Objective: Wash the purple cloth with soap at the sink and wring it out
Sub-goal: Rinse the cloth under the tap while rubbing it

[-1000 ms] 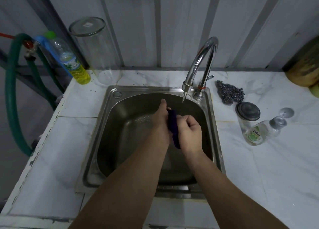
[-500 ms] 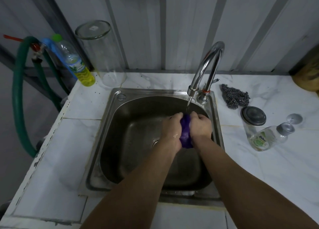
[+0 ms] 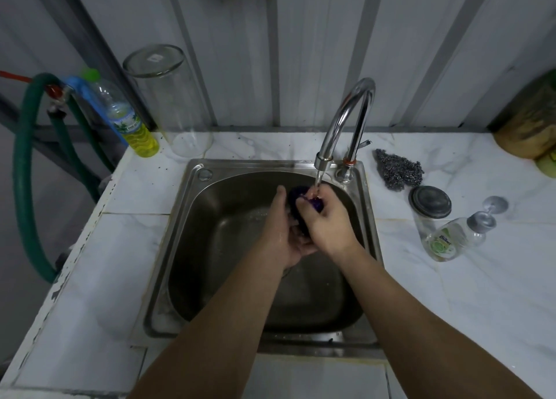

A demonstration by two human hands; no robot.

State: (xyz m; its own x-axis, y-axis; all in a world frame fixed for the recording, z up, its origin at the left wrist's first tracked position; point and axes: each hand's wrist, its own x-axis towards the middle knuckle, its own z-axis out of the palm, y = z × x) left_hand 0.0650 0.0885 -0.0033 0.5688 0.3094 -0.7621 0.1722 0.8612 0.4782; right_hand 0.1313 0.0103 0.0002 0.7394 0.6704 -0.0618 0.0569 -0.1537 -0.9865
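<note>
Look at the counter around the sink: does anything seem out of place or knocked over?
Yes. The clear soap bottle right of the sink lies on its side, and the counter has chipped paint on its left edge.

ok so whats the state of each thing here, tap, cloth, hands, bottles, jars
tap: running, thin stream falling onto the hands
purple cloth: bunched up between both hands, under the stream
left hand: closed on the cloth
right hand: closed on the cloth
sink: wet, no standing water visible
soap bottle: lying on its side, capped
yellow bottle: capped, partly full
tall glass jar: empty
small jar: lid on
</note>
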